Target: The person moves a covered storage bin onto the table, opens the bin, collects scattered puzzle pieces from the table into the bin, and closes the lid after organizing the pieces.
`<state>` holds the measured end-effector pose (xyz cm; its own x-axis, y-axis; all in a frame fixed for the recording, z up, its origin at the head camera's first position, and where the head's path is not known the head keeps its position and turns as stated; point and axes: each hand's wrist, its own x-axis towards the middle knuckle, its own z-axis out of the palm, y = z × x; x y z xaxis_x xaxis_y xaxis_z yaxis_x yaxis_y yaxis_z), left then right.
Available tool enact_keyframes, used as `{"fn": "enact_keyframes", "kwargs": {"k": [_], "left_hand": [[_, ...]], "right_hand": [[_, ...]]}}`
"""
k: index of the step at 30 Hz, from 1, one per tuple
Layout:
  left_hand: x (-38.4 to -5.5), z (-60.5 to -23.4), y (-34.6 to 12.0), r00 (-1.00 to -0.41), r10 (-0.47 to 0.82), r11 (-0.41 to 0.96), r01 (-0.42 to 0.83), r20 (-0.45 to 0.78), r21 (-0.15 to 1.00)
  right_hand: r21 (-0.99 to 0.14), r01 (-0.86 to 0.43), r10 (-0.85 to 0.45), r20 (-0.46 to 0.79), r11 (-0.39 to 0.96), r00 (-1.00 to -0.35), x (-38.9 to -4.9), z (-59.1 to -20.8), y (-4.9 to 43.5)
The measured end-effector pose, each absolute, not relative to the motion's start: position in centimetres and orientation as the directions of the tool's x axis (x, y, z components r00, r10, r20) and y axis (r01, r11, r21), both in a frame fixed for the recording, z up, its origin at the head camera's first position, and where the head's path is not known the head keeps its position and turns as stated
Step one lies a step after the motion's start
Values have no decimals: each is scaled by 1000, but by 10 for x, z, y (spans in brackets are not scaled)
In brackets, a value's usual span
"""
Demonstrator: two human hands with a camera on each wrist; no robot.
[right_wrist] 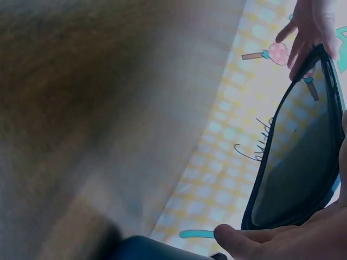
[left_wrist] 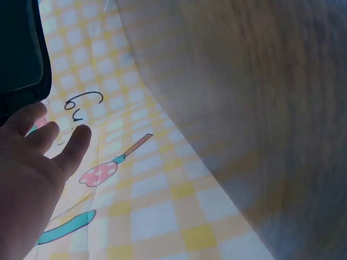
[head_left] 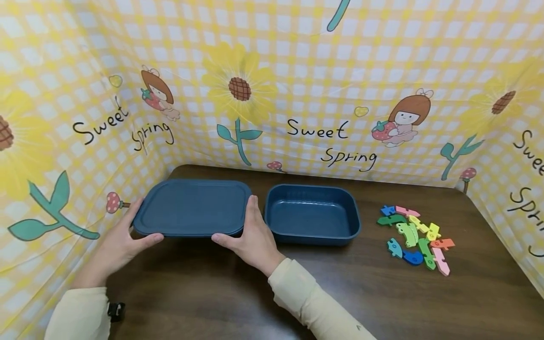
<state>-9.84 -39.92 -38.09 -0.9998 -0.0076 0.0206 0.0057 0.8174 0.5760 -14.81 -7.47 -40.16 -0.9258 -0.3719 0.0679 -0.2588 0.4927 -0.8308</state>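
A dark blue rounded rectangular lid [head_left: 195, 208] is held up level off the table between both hands. My left hand [head_left: 111, 249] grips its left end, thumb along the near edge and fingers around the side. At the right end my right hand [head_left: 256, 238] holds it the same way. The lid's smooth underside [right_wrist: 293, 173] shows in the right wrist view. Just right of the right hand, a matching dark blue box [head_left: 316, 239] stands uncovered on the table, nothing visible inside. In the left wrist view, only part of the lid [left_wrist: 19, 49] appears beyond the fingers.
Several colourful puzzle pieces [head_left: 425, 250], with a green crocodile-head piece [head_left: 408, 234] among them, lie on the right of the brown wooden table [head_left: 204, 293]. A yellow checked cloth [head_left: 306, 94] rises behind the table and along both sides.
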Motion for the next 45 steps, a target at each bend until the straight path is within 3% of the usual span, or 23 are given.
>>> {"fn": "enact_keyframes", "kwargs": {"k": [18,25,33,40,45], "left_hand": [[-120,-404,-404,-989,113,791,34,-92,611],[-133,-410,-404,-975,146,847,37,-166,530],[-133,-419,-406,-962,129,886,3,-240,464],[-141,-422,-394,-955,125,911,3,-268,413],[-142,-419,-387,-959,91,919,-23,-269,392]], "right_hand": [[-769,-257,-413,-11,586,-910,-164,-418,-75],[-664,-268,-434,-95,698,-896,-169,-423,-76],[-501,-286,-426,-190,817,-885,-169,-422,-89],[-201,-330,-368,-196,922,-909,-166,-427,-102],[-97,-340,-352,-165,935,-921,-166,-428,-106]]}}
